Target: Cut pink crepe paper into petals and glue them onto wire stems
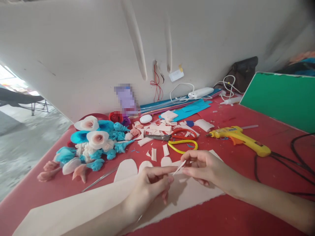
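Both hands meet over a long pale cream paper sheet near the front of the red table. A thin pale strip, perhaps paper seen edge-on, is pinched between them. My left hand grips its lower end with thumb and forefinger, and my right hand pinches the upper end. Rounded cream petal pieces lie just behind the sheet. Scissors with one red and one yellow handle rest beyond my hands, their blades towards the left among cream paper scraps.
On the left lie blue, white and pink crepe-paper flowers and thin metal wires. A yellow glue gun with black cable lies right. Behind are blue paper, a white power strip and a green board.
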The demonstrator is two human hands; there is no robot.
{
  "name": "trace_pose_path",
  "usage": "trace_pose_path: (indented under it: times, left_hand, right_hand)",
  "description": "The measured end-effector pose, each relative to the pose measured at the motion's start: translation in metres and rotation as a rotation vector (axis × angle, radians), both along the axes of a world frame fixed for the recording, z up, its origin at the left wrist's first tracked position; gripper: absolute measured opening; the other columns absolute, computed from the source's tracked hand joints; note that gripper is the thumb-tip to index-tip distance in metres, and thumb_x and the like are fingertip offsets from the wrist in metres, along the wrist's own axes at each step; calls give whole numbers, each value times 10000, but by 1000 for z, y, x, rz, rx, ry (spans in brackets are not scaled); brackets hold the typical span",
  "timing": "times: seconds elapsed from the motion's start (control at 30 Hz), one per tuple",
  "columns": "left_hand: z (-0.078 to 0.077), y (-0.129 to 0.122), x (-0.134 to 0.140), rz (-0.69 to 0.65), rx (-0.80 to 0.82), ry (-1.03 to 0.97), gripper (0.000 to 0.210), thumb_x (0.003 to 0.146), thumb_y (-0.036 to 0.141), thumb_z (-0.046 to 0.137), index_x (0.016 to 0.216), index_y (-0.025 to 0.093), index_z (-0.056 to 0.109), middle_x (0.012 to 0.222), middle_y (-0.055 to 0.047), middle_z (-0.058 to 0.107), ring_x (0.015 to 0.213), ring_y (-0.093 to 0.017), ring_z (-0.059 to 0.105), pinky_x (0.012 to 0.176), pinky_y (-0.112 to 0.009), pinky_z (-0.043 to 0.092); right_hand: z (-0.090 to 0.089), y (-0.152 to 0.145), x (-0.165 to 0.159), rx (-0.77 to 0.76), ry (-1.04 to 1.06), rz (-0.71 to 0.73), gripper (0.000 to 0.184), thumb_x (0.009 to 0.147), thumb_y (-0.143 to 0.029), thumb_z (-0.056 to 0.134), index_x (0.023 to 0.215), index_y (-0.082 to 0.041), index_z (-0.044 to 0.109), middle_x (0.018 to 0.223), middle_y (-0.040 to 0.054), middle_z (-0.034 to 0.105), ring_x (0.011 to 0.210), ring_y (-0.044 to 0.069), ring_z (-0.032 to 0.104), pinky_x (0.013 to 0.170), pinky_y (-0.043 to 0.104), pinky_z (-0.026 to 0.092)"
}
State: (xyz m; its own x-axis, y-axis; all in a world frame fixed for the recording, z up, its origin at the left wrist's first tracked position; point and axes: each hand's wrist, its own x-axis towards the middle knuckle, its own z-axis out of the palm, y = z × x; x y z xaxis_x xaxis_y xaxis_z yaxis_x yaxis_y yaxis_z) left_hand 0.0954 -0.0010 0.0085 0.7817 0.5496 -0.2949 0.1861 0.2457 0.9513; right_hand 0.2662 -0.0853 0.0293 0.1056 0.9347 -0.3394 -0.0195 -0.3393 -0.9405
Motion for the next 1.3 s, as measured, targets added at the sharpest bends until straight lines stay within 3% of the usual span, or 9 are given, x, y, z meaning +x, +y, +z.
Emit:
trace_pose_path:
  times: [0.57, 0.77, 0.93, 1.2, 1.3]
  left_hand:
    - [2, 0, -1, -42, 29, 32, 290, 772, 240, 580, 1029, 161, 688, 378, 66, 409, 372, -48, 397, 421, -157, 361]
    - [3, 1, 0, -154, 144, 54, 276, 779, 234, 569, 1010, 162, 700, 389, 54, 445, 354, -44, 389, 411, -159, 339]
    - [2, 3, 0, -201, 136, 42, 296, 758, 157, 539, 1005, 174, 701, 433, 56, 446, 377, -41, 401, 423, -152, 353]
    - [7, 1, 1, -194, 115, 94, 300, 761, 175, 541, 1019, 160, 693, 429, 57, 466, 395, -45, 410, 446, -160, 340]
    - [5, 0, 0, -160, 107, 96, 266, 768, 218, 553, 977, 157, 706, 422, 56, 480, 387, -42, 412, 448, -163, 323]
  right_hand:
    - [0, -3, 0, 33, -60, 47, 139, 757, -275, 603, 784, -183, 502, 526, -79, 439, 415, 33, 343, 387, 145, 283]
    - [-4, -4, -1, 53, -109, 94, 168, 756, -278, 611, 724, -184, 475, 514, -86, 403, 412, 25, 321, 375, 139, 247]
    - [-2, -4, -1, 70, -138, 94, 159, 777, -277, 567, 684, -177, 486, 556, -71, 417, 416, 27, 345, 375, 149, 267]
    - [-8, -4, 0, 80, -206, 60, 225, 824, -370, 497, 698, -184, 498, 489, -70, 407, 405, 50, 369, 378, 161, 304]
    - [3, -2, 7, 138, -323, -31, 296, 860, -411, 410, 685, -188, 495, 471, -61, 404, 402, 65, 384, 376, 177, 309]
